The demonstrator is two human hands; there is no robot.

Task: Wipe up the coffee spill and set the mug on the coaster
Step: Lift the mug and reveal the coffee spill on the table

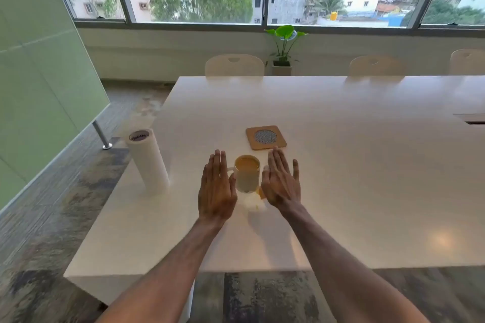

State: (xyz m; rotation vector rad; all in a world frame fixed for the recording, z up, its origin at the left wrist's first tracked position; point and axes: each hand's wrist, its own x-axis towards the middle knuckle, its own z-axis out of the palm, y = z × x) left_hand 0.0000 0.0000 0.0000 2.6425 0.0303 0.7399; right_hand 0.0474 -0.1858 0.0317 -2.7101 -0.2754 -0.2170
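Observation:
A white mug (pixel 247 176) full of light-brown coffee stands on the white table (pixel 341 165). A small coffee spill (pixel 260 192) lies at its near right base, with a crumpled white paper piece (pixel 252 203) just in front of it. My left hand (pixel 216 189) hovers flat with straight fingers to the left of the mug, beside its handle. My right hand (pixel 282 183) is held flat to the right of the mug, partly over the spill. Neither hand holds anything. The square wooden coaster (pixel 265 137) with a grey round centre lies just beyond the mug.
A roll of paper towel (pixel 148 161) stands upright near the table's left edge. White chairs (pixel 234 65) line the far side, with a potted plant (pixel 283 47) by the window. The table's near edge is close to me.

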